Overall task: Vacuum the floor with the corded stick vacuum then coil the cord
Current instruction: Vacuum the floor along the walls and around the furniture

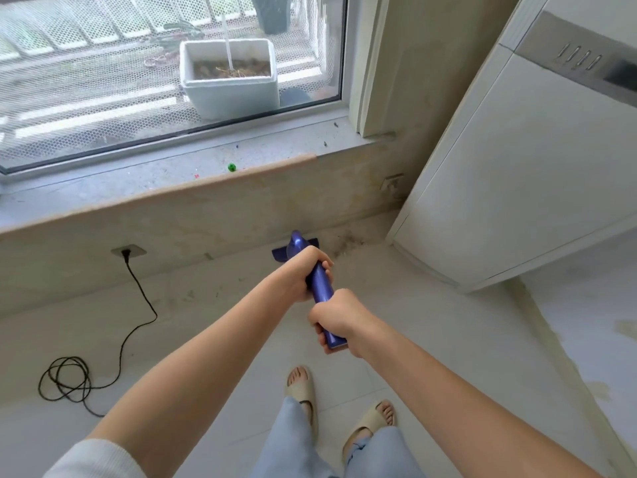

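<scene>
Both hands clenched around blue stick vacuum: left hand at 12, right hand at 6. Black cord coiled at 8 o'clock. No readable labels.

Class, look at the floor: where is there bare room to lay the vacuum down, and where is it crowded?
Bare tiles lie between the cord loops and the feet, and right of the right hand towards the white cabinet. Crowded: the loops at left, and the dirty corner by the vacuum head.
</scene>
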{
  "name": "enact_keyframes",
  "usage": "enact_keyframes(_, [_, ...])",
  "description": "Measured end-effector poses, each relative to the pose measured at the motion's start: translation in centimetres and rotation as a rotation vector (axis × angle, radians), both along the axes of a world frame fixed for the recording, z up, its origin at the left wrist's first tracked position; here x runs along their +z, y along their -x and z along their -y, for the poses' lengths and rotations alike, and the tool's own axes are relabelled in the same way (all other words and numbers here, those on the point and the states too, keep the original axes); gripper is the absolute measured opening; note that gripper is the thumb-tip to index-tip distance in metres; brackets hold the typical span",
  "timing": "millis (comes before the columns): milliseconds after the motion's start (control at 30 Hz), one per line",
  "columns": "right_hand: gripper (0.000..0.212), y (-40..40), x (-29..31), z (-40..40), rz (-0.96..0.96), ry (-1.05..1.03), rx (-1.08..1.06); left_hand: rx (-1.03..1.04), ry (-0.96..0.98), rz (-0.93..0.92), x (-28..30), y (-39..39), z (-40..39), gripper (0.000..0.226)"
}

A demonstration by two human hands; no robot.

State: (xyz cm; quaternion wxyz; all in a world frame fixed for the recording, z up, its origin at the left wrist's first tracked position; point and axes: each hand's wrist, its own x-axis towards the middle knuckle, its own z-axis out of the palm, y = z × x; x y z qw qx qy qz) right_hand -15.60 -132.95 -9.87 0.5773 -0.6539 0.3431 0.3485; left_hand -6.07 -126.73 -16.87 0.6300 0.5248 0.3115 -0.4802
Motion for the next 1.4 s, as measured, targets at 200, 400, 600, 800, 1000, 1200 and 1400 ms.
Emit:
enact_keyframes(200, [0.012,-1.7,-0.3,-1.0,0.012,-0.009,-0.014,-0.008,-0.011,0.014,-0.2,-2.0,-0.7,0.018])
enact_keyframes(400, [0.014,-2.5,-0.1,0.2,0.028,0.037,-0.022,0.003,0.006,0.037,0.6,-2.5,0.6,0.024])
enact_keyframes(600, [0.012,-0.9,0.5,3.9,0.046,0.081,-0.044,0.042,0.066,0.038,1.4,-0.8,4.3,0.027])
enact_keyframes(800, [0.008,1.9,0.4,7.2,0.026,0.107,-0.058,0.005,0.090,-0.003,1.3,1.9,7.9,0.023])
enact_keyframes(1000, [0.009,1.5,-0.7,8.7,0.029,0.103,-0.071,-0.026,0.061,0.021,1.2,1.5,9.4,0.022])
enact_keyframes(1200, [0.010,0.3,-2.0,7.9,0.042,0.093,-0.019,-0.020,0.010,0.050,0.3,0.4,8.5,0.021])
enact_keyframes(1400, [0.010,1.5,-1.0,10.0,0.022,0.131,0.017,0.006,0.056,0.022,0.5,1.8,10.1,0.027])
